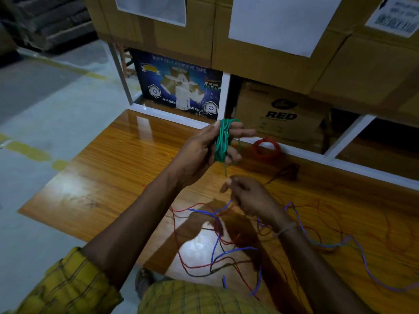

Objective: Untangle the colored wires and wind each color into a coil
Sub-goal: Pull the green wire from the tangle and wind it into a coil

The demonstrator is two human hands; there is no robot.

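Head view, left to right. Left hand [204,148] was raised over the table [108,168], fingers spread with the green coil [221,141] wound around them; it acted as a former, gripping nothing but the turns. A short green tail [225,169] hung from the coil down to the right hand [247,196], which sat just below, fingers curled and apparently pinching the tail end. Contact there was blurred, so I couldn't confirm the pinch.

Below and between the arms: loose tangle of blue wire [215,248], red wire [181,250] and a darker brown wire [217,269] crossing each other on the table. More blue ran out to the right edge. A finished red coil [266,149] lay at the far side of the table near the white frame, and a dark bundle [286,173] sat just right of it, too dim to identify.

My read: green was nearly done, only the tail left to wrap or tuck.

Risks:
- Coil wasn't tied. Relax the left fingers before securing the tail and the turns could spring apart.
- Right wrist sat close over the blue and red strands; lifting it could snag them and tighten the knot.
- Tail slipping from the pinch would unwind the last turn.
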